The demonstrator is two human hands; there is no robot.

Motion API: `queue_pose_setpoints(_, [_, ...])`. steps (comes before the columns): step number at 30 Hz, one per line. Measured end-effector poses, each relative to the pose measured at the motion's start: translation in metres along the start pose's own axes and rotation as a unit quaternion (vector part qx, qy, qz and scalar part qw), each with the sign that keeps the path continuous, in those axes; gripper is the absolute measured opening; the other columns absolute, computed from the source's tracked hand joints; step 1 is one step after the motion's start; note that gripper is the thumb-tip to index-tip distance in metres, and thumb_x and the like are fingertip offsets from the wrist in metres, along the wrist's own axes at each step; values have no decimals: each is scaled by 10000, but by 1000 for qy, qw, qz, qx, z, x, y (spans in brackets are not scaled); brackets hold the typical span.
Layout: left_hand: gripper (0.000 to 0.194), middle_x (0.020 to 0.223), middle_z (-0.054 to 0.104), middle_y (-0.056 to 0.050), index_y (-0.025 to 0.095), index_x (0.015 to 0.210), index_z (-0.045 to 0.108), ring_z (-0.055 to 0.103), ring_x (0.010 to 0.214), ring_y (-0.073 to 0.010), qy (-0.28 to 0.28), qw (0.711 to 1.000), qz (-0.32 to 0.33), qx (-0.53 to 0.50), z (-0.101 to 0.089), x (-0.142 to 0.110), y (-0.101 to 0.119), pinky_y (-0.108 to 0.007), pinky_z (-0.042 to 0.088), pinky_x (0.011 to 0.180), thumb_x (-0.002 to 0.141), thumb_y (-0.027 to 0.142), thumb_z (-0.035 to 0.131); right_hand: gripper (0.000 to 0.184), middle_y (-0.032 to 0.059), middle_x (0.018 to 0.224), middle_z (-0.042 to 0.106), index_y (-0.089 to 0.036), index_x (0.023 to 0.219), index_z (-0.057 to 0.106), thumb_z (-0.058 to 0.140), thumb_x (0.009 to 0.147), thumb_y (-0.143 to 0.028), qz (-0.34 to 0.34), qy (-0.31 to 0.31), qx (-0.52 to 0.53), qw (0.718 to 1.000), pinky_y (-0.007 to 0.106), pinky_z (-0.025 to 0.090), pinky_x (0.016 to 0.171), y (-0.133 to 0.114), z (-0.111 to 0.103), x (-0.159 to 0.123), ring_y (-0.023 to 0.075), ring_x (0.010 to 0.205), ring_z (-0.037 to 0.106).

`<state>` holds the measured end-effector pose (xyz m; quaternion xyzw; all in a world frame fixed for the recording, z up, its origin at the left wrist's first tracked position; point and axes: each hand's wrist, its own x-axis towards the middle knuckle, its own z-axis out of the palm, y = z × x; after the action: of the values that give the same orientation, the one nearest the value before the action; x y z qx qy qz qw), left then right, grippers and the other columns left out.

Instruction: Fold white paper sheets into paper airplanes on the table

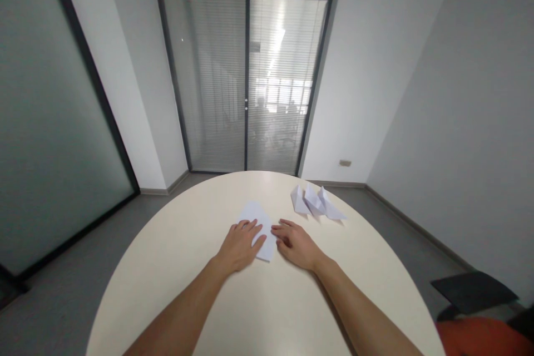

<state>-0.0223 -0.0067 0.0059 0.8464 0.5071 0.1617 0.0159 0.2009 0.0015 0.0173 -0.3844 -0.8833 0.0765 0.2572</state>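
Note:
A folded white sheet of paper (255,212) lies flat on the table, narrowing toward its far end. My left hand (241,245) rests on its left part with the fingers spread, covering some of the sheet. At the paper's right edge is my right hand (295,242), its fingertips touching or just beside that edge. The right fingers are bent but apart, and I see nothing held in them. Farther back on the right stand several folded white paper shapes (315,201) with pointed tops, close together in a row.
The round cream table (175,256) fills the lower middle. Beyond its far edge are glass doors with blinds (246,83). A chair with a red seat (479,336) and a dark part stands at the lower right. A frosted glass panel (54,122) is on the left.

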Motion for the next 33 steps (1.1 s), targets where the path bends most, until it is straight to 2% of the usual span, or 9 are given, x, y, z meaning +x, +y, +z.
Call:
queue_pose_setpoints(4, [517, 1513, 467, -72, 224, 1398, 533, 405, 1390, -260, -17, 999, 12, -33, 2, 0, -5, -451, 325, 1121, 1039, 477, 261, 339, 66, 1192, 723, -194, 1142, 731, 561, 850, -175, 24, 4, 6, 1000, 437, 401, 1120, 4, 0, -1, 261, 1219, 581])
queue_pose_setpoints(8, [531, 1537, 432, -62, 224, 1424, 504, 354, 1436, -233, -31, 996, 20, -76, 1, 1, -8, -434, 290, 1152, 1040, 480, 241, 267, 55, 1100, 751, -220, 1095, 739, 548, 909, -215, 24, 12, 28, 999, 409, 431, 1063, 7, -2, -1, 242, 1148, 611])
queue_pose_setpoints(12, [539, 1461, 531, -65, 206, 1408, 523, 441, 1380, -216, -17, 991, 13, -129, -3, 2, -8, -399, 316, 1150, 1039, 457, 220, 251, 61, 1070, 752, -217, 1073, 739, 525, 943, -235, 25, 9, 37, 999, 376, 445, 1005, 5, -5, -1, 233, 1092, 627])
queue_pose_setpoints(19, [537, 1456, 534, -59, 202, 1417, 502, 463, 1351, -202, 27, 983, -10, -184, -3, 1, -14, -360, 302, 1169, 1028, 473, 249, 269, 67, 903, 725, -204, 961, 743, 481, 968, -265, 62, 4, 13, 998, 317, 453, 874, 3, -10, 0, 211, 920, 636])
queue_pose_setpoints(23, [515, 1420, 566, -72, 204, 1408, 492, 509, 1307, -211, 46, 977, -51, -203, -2, 1, -13, -358, 347, 1133, 1016, 477, 301, 279, 66, 855, 699, -189, 897, 733, 473, 962, -267, 104, 12, -8, 994, 293, 440, 834, 7, -10, -1, 205, 899, 623])
queue_pose_setpoints(28, [446, 1294, 655, -69, 219, 1388, 467, 607, 1182, -208, 59, 968, -120, -214, 1, 4, -11, -334, 442, 1020, 995, 417, 395, 255, 70, 909, 709, -186, 904, 724, 483, 942, -259, 130, 18, -16, 991, 284, 433, 827, 12, -5, -2, 203, 917, 623])
queue_pose_setpoints(31, [442, 1309, 648, -68, 219, 1389, 448, 611, 1179, -203, 63, 968, -129, -206, 3, 6, -10, -315, 448, 1008, 968, 349, 463, 258, 74, 931, 713, -186, 929, 725, 482, 942, -272, 139, 21, -17, 990, 289, 436, 825, 13, -3, -2, 205, 921, 623])
queue_pose_setpoints(33, [422, 1314, 646, -67, 215, 1386, 446, 609, 1186, -194, 67, 969, -124, -204, 3, 7, -10, -305, 449, 1010, 974, 307, 442, 250, 74, 952, 714, -188, 963, 727, 495, 936, -277, 140, 26, -14, 990, 294, 438, 843, 13, -2, -2, 208, 942, 623])
